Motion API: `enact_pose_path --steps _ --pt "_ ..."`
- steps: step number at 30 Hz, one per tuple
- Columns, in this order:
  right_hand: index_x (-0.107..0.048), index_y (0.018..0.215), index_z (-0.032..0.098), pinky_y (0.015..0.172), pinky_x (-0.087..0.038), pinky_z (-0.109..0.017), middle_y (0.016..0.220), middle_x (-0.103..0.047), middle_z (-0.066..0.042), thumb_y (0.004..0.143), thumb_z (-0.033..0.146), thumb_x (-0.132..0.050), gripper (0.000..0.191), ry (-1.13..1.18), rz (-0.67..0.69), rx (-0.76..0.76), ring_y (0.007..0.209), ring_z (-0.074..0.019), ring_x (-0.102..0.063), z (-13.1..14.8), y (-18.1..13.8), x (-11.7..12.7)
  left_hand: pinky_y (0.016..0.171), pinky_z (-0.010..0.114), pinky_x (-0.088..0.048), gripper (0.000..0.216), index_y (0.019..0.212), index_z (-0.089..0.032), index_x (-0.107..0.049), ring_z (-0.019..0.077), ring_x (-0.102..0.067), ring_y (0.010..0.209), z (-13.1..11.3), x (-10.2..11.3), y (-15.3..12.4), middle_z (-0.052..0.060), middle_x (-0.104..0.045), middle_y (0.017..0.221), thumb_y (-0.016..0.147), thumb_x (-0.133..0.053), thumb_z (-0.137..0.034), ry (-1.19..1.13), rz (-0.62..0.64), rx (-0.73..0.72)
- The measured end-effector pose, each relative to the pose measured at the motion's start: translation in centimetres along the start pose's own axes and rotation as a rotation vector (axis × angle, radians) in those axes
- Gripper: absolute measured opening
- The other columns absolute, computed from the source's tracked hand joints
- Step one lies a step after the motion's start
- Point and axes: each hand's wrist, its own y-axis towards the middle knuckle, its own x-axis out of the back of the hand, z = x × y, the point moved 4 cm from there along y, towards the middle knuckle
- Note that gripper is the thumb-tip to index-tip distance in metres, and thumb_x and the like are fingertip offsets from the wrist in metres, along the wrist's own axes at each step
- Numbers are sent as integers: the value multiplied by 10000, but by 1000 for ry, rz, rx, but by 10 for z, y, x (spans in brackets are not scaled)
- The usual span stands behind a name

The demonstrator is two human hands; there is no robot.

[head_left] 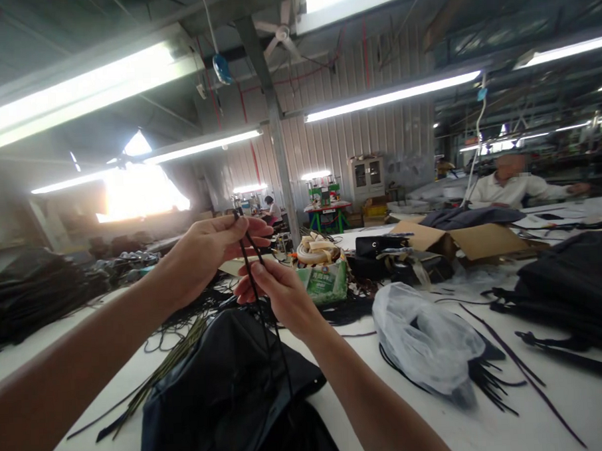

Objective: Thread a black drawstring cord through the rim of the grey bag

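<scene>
Two strands of thin black cord (258, 300) hang from my raised hands down over a dark fabric bag (213, 382) on the table. My left hand (215, 246) pinches the cord near its upper ends between thumb and fingers. Lower and to the right, my right hand (278, 289) closes thumb against fingers around the same cord. The dark bag slumps right below both hands, its lower part cut off by the frame. Whether the cord is joined to the bag cannot be made out.
On the white table (348, 383) lie a clear plastic bag (425, 333) with black strips, olive cords (162, 374), a green packet (326, 282), an open cardboard box (486, 241) and black bags (573, 280). A person in white (509, 186) sits at the right.
</scene>
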Motion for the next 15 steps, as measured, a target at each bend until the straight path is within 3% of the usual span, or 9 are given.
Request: enact_pose_path --steps 3,7,9,11,13,15 --pt "-764 1061 197 702 -583 -286 919 -818 -71 1043 746 -676 556 -227 -103 8 783 -190 -768 -3 -16 25 1206 501 -567 326 1153 -191 -868 342 -737 1301 11 1 -12 130 -792 1398 1023 -782 -477 -43 -6 45" --pt "-765 1070 216 751 -604 -317 926 -813 -72 1145 594 -563 435 -672 -286 10 797 -207 -773 -7 -48 94 1220 579 -543 324 1162 -160 -877 374 -764 1238 34 9 -43 168 -786 1394 1027 -760 -430 -11 -109 169" --pt "-763 1051 212 825 -619 -353 931 -809 -84 1164 464 -541 354 -968 -366 -92 837 -230 -779 -11 -64 135 1214 586 -547 296 1144 -137 -879 372 -775 1208 45 14 -59 195 -792 1355 1043 -741 -379 -17 -168 227" --pt "-774 1079 183 949 -625 -431 1015 -813 -140 1112 383 -643 241 -1258 -462 -201 977 -292 -789 -12 -79 165 1182 583 -573 264 1118 -108 -875 368 -780 1186 55 18 -71 220 -793 1324 1064 -707 -305 -62 -229 254" --pt "-779 1184 147 1072 -604 -514 1190 -796 -204 1035 359 -766 260 -1396 -519 -146 1141 -349 -765 -8 -88 168 1167 592 -582 269 1100 -84 -866 370 -774 1201 65 20 -76 232 -787 1321 1093 -648 -243 -115 -277 253" --pt "-769 1285 157 1112 -607 -525 1290 -779 -195 1024 391 -804 352 -1269 -457 15 1189 -338 -754 -4 -90 143 1203 603 -553 294 1120 -74 -857 367 -757 1250 76 17 -75 229 -778 1351 1121 -605 -226 -154 -271 245"
